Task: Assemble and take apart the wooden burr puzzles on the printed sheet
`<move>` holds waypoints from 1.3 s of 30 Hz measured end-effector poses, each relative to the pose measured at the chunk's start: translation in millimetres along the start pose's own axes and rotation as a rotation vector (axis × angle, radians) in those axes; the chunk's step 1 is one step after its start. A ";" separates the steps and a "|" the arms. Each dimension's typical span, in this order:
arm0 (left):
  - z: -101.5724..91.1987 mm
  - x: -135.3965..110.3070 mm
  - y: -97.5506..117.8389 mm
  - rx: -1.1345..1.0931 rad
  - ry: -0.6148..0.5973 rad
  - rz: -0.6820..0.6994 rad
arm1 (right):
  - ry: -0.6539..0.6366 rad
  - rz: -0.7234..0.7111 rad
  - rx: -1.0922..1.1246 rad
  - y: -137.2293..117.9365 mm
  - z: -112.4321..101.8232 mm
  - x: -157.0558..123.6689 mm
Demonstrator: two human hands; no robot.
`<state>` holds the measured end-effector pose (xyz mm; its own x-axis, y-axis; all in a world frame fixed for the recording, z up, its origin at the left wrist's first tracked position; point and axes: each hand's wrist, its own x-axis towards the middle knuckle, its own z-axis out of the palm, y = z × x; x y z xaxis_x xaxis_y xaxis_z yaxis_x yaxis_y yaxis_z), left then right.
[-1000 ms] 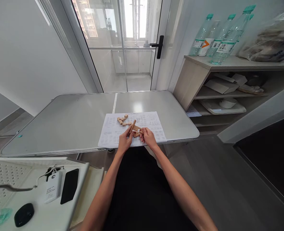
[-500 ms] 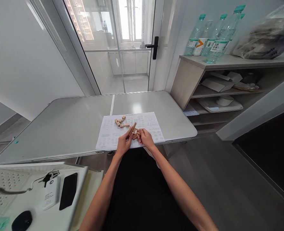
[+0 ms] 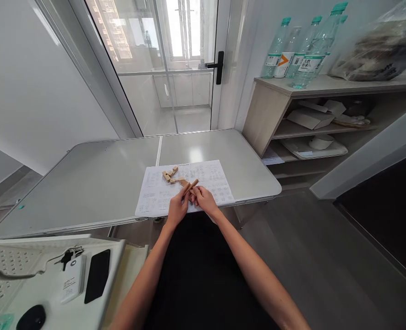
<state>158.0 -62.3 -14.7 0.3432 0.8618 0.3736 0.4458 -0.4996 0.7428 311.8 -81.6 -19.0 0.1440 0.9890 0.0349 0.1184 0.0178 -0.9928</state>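
Left hand (image 3: pixel 177 208) and right hand (image 3: pixel 205 200) close together, both clamped on wooden pieces (image 3: pixel 194 184) over the printed sheet (image 3: pixel 151 199), near the surface's (image 3: pixel 120 183) front edge. Uneven finger pressure could let one slip, perhaps off that edge.

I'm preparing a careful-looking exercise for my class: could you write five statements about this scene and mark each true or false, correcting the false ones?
1. The left hand and right hand both touch wooden pieces. True.
2. Other wooden blocks lie on the printed sheet. True.
3. The printed sheet lies on the floor. False: it lies on the table.
4. Green-capped bottles stand on the shelf unit. True.
5. The door handle is white. False: it is black.
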 end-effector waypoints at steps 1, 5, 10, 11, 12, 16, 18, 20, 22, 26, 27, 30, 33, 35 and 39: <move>0.4 0.0 -0.9 0.005 0.008 -0.001 | -0.007 -0.001 0.001 -0.4 0.0 0.1; 2.2 0.7 -2.9 0.017 0.057 -0.018 | -0.032 -0.010 0.007 -1.4 -0.3 0.1; 2.3 1.3 -0.2 0.004 0.069 -0.032 | -0.039 -0.017 0.018 -1.6 -0.6 -0.4; 2.3 1.3 0.5 -0.002 0.073 -0.033 | -0.040 -0.018 0.020 -1.6 -0.6 -0.5; 2.3 1.4 1.1 -0.007 0.081 -0.034 | -0.043 -0.020 0.023 -1.7 -0.7 -0.5; 3.5 1.4 2.4 -0.002 0.132 -0.049 | -0.067 -0.033 0.034 -2.5 -1.7 -0.8; 4.3 1.0 2.5 0.009 0.156 -0.058 | -0.082 -0.039 0.043 -2.9 -2.5 -1.1; 5.0 0.5 2.3 0.015 0.170 -0.062 | -0.095 -0.040 0.055 -3.3 -3.2 -1.6; 5.2 -0.2 1.7 0.017 0.173 -0.064 | -0.105 -0.032 0.075 -3.7 -3.6 -2.1; 3.7 -1.1 0.8 0.016 0.167 -0.068 | -0.121 -0.002 0.139 -5.5 -3.9 -2.9; 3.2 -1.2 0.8 0.016 0.164 -0.069 | -0.128 0.007 0.160 -6.3 -4.3 -2.8; 1.8 -1.1 0.9 -0.029 0.146 -0.059 | -0.150 0.039 0.231 -9.9 -8.4 -1.0; 1.2 0.1 0.0 -0.146 0.138 -0.045 | -0.162 0.087 0.306 -14.5 -17.8 1.3; 0.5 1.3 -0.6 -0.189 0.152 -0.041 | -0.170 0.123 0.353 -18.0 -25.5 1.6; -4.9 2.6 4.0 -0.181 0.158 -0.013 | -0.268 0.215 0.433 -25.7 -36.4 -1.8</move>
<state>156.7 -61.6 -8.1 0.1983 0.8785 0.4347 0.2891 -0.4762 0.8305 344.3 -89.2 10.6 -0.1410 0.9788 -0.1485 -0.3088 -0.1860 -0.9328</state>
